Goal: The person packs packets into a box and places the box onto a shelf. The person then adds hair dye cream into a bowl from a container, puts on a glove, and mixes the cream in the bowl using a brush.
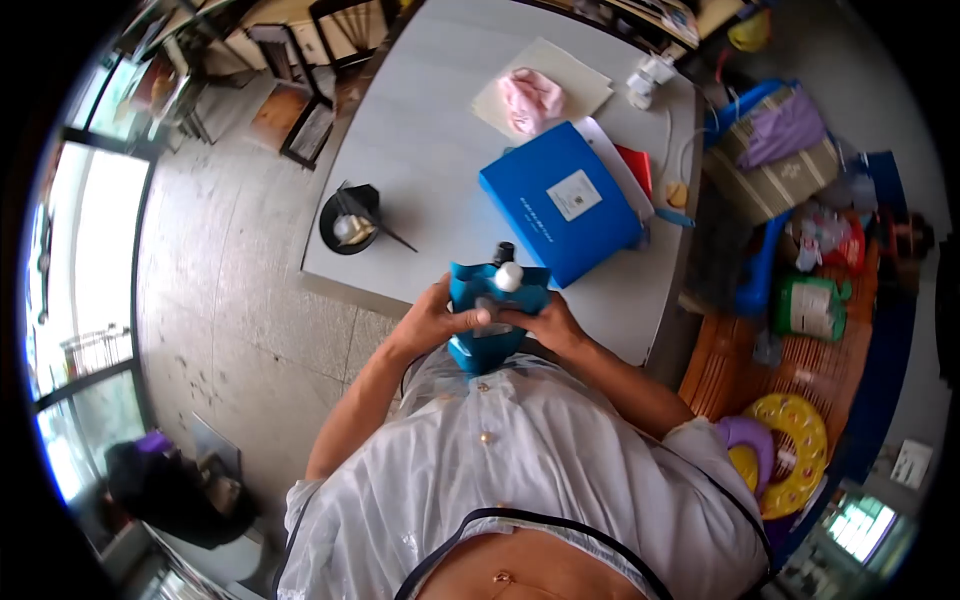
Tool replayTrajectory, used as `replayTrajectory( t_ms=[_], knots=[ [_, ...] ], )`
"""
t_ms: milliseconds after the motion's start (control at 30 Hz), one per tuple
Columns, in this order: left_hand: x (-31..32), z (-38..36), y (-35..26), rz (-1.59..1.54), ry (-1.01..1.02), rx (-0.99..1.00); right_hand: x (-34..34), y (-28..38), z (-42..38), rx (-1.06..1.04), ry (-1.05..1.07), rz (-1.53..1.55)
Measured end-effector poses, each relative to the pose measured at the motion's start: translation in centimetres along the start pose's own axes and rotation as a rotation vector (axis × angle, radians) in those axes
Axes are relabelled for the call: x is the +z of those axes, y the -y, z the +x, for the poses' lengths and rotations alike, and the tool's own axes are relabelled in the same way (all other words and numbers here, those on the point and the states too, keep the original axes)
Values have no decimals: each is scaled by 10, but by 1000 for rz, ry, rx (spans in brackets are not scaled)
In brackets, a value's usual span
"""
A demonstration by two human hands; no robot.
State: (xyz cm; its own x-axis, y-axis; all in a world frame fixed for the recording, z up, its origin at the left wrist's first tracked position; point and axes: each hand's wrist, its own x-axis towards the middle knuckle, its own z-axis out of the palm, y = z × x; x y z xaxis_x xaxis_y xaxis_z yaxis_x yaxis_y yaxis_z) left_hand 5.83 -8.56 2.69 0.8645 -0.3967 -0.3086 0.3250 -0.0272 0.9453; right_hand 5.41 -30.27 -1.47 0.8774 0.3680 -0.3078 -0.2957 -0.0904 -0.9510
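Observation:
A teal spouted pouch (483,354) with a white cap (509,277) is upright in front of my body, at the near edge of the table. My left hand (440,320) grips its left side, thumb across the front. From the other side my right hand (548,324) holds it too, its thumb reaching the middle. The thumbs nearly meet over a pale label. Fingers behind the pouch are hidden. Just beyond the cap is a small black object (504,252), partly covered. A blue folder-like box (563,200) with a white label lies past my right hand.
On the grey table (420,130) are a black bowl (340,235) with a dark-handled tool, a pink cloth (531,100) on a pale sheet, and a white crumpled item (650,80). Bags and a green package (811,307) crowd the right side. A chair (290,110) stands far left.

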Motion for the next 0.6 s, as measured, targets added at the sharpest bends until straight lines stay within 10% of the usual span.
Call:
replayTrajectory(
  t_ms=[67, 133, 333, 600],
  knots=[
    [6, 25, -16, 185, 135, 298, -26, 6, -30, 53, -119, -7],
    [10, 49, -23, -101, 116, 150, -55, -11, -58, 60, -265, -6],
    [92, 206, -4, 1210, 177, 552, -98, -18, -140, 44, -651, -28],
    [155, 309, 1, 1702, 400, 312, -100, -19, -198, 153, -901, -111]
  ],
)
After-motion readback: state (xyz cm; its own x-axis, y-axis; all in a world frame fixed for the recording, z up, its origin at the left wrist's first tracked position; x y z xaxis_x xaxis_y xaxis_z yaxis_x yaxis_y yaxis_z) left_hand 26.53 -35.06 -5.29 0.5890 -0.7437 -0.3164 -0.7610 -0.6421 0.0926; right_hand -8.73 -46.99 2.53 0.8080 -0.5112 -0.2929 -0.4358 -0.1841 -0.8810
